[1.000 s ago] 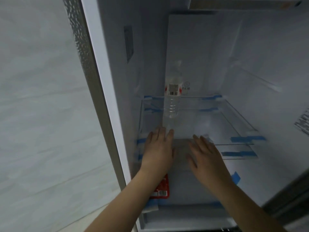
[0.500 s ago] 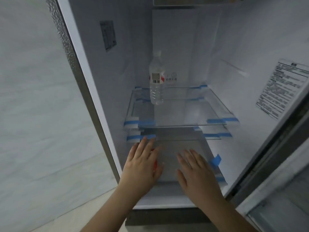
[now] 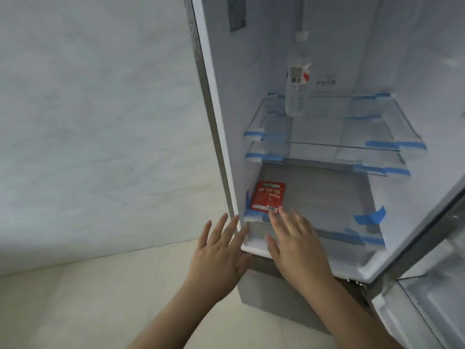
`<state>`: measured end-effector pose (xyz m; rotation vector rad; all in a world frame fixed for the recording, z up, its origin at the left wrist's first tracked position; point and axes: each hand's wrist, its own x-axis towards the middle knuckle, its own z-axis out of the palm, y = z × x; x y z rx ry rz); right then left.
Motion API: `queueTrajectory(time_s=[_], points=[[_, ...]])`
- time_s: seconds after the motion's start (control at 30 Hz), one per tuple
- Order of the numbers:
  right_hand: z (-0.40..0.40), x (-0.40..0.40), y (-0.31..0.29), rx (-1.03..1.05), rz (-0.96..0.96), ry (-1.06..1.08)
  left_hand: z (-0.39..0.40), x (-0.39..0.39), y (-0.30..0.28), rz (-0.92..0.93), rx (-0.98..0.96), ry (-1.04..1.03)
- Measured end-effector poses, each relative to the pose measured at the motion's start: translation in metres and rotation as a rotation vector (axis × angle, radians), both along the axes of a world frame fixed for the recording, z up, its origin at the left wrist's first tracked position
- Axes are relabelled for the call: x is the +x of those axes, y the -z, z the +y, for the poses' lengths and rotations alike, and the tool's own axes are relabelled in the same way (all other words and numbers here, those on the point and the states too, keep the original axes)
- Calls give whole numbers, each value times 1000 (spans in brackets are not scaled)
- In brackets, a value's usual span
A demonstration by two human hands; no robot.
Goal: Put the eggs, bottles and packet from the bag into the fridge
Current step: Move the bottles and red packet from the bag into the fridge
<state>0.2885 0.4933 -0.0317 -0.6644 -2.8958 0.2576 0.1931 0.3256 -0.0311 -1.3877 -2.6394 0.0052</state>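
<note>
The fridge (image 3: 221, 137) stands open in front of me. A red packet (image 3: 268, 196) lies flat at the front left of its bottom shelf (image 3: 327, 205). A clear water bottle (image 3: 297, 84) with a red and white label stands upright at the back left of the upper glass shelf (image 3: 327, 127). My left hand (image 3: 219, 258) is outside the fridge's left front corner, fingers spread, holding nothing. My right hand (image 3: 297, 245) hovers over the bottom shelf's front edge, fingers straight, its fingertips just short of the packet. No eggs or bag are in view.
A second glass shelf (image 3: 327, 162) sits just below the upper one; blue tape marks the shelf corners. The fridge door (image 3: 427, 298) hangs open at the right. A pale wall (image 3: 100, 122) is to the left, a light floor (image 3: 88, 298) below.
Both hands have drawn back out of the fridge toward me. The red packet, earlier covered by my left hand, now lies uncovered on the bottom shelf. The view has shifted left.
</note>
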Motion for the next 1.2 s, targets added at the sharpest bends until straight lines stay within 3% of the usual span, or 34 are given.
queueTrajectory(time_s=[0.23,0.37,0.93,1.2], points=[[-80,-25,3,-6,-122,-230,-102,16,-4,-49,52,-343],[-135,-41,4,24,-94,-365,-164,31,-7,-67,80,-523],[-483,-42,-13,65,-53,-1035,-499,146,-16,-191,159,-1138],[-611,-21,-15,152,-69,-1356,-589,217,-20,-134,187,-1410]])
